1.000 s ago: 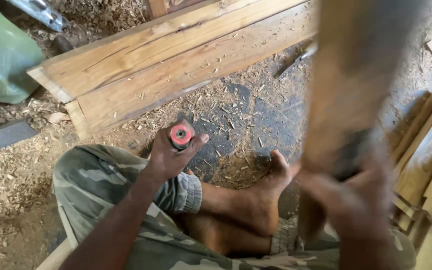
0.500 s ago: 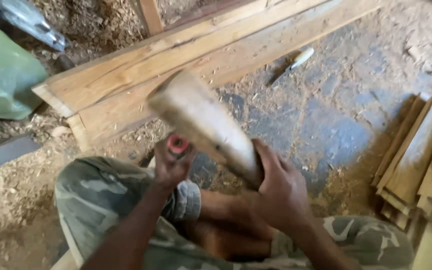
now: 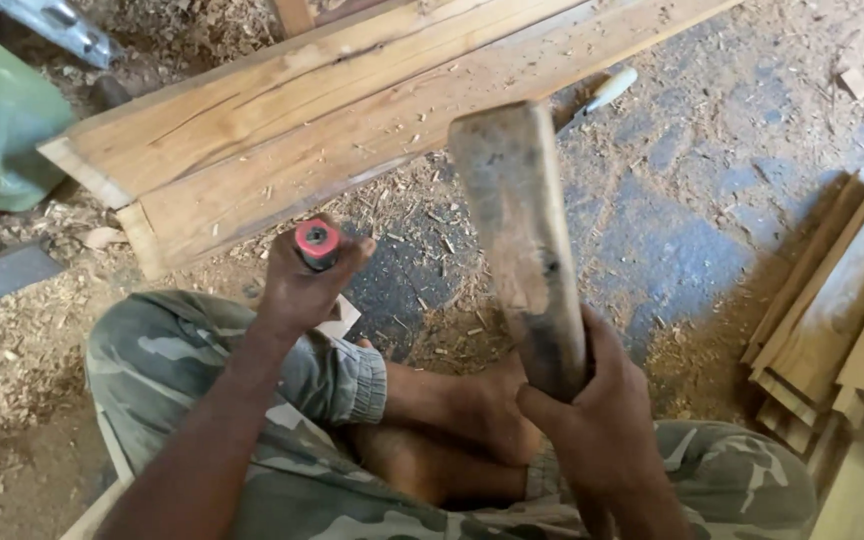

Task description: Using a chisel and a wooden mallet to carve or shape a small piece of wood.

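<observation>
A seated person grips a red-capped tool and a wooden club over a sawdust floor.

The left hand (image 3: 297, 290) is closed around the red-capped handle (image 3: 317, 240), upright just below the long planks (image 3: 352, 120). The right hand (image 3: 592, 420) is wrapped tight round the wooden club (image 3: 522, 230), raised to the right of that handle, below the planks. Stacked boards (image 3: 842, 320) lie far right of the planks.

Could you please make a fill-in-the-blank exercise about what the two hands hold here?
1. The left hand grips a tool whose handle end is coloured ____.
2. The right hand holds a club made of ____.
3. The long planks lie on a floor covered with wood ____.

Missing words: red; wood; shavings
</observation>
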